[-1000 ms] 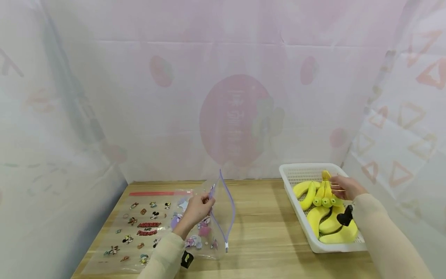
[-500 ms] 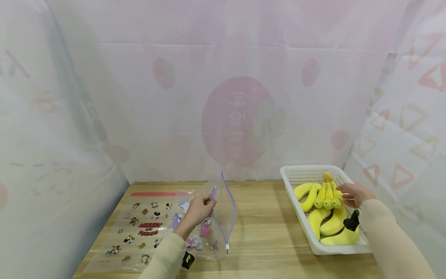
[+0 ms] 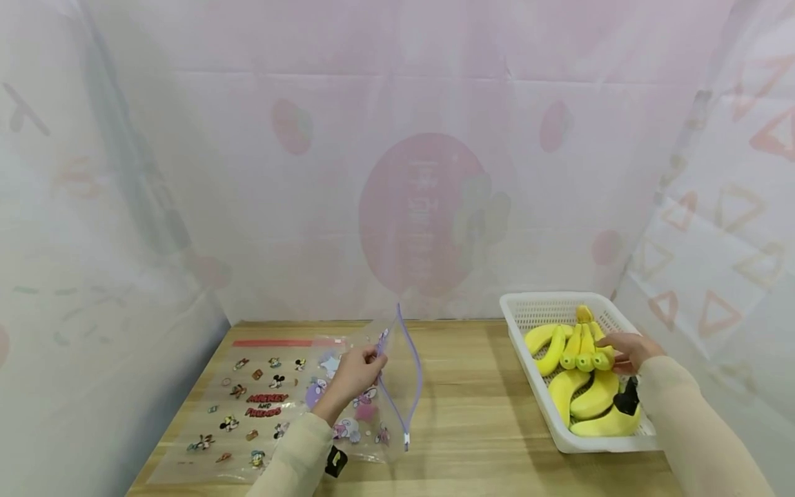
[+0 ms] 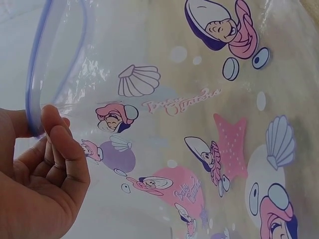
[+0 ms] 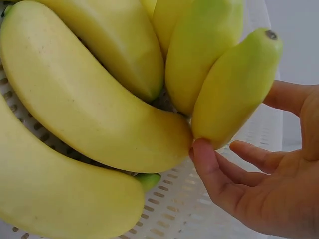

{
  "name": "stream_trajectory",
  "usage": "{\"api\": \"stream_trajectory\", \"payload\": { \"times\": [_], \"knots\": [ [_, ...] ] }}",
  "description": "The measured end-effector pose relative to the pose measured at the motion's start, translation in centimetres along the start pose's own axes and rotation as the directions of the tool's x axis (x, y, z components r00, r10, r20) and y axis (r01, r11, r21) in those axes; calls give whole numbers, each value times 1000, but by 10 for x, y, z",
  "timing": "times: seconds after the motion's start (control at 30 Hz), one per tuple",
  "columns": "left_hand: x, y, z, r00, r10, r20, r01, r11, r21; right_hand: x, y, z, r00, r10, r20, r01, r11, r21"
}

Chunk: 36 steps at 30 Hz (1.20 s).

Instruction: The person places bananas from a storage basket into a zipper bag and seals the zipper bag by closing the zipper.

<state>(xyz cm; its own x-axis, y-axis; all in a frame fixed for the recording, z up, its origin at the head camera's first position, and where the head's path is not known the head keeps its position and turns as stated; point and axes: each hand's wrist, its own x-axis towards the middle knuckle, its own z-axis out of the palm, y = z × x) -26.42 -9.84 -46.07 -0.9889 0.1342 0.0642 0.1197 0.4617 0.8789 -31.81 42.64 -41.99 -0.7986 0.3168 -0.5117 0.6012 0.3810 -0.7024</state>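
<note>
A clear zip bag (image 3: 363, 414) with a purple zip rim and pink-purple cartoon prints stands partly raised, its mouth spread apart toward the right. My left hand (image 3: 352, 376) pinches one side of that rim between thumb and fingers, as the left wrist view also shows. On the right, my right hand (image 3: 630, 351) reaches over a white basket (image 3: 562, 442). Its fingertips (image 5: 204, 154) touch the outer banana of a banana bunch (image 3: 584, 345), with the palm apart from it. The bunch rests on other bananas (image 3: 593, 400) in the basket.
Left of the raised bag, a flat clear bag (image 3: 248, 407) with a red zip strip and cartoon prints lies on the wooden table (image 3: 472, 414). Printed sheets (image 3: 528, 207) enclose the back and sides. The basket stands near the right-hand sheet.
My right hand drew back rightward from the bunch, then came in again against its outer banana. The left hand keeps its pinch on the zip bag with little movement.
</note>
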Motion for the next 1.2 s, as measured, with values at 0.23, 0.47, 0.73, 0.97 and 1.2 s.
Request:
{"api": "stream_trajectory", "payload": {
  "times": [0.23, 0.47, 0.73, 0.97, 1.2],
  "knots": [
    [-1, 0, 2, 1000, -1, -2, 1, 1000, -3, 2, 7, -1, 995, -25, 99, 19, 998, 62],
    [-2, -2, 5, 1000, 14, 6, -14, 1000, 4, 6, 10, 3, 976, -54, 210, 13, 982, 191],
    [-3, 0, 4, 1000, 6, 9, -6, 1000, -10, 12, 10, 11, 947, -127, 296, 75, 981, 180],
    [-3, 0, 4, 1000, 15, 14, -15, 1000, -5, 10, 12, 10, 919, -196, 341, 140, 973, 183],
    [-2, 0, 3, 1000, 20, 10, -20, 1000, -12, 8, 7, 7, 909, -230, 348, 139, 954, 267]
  ]
}}
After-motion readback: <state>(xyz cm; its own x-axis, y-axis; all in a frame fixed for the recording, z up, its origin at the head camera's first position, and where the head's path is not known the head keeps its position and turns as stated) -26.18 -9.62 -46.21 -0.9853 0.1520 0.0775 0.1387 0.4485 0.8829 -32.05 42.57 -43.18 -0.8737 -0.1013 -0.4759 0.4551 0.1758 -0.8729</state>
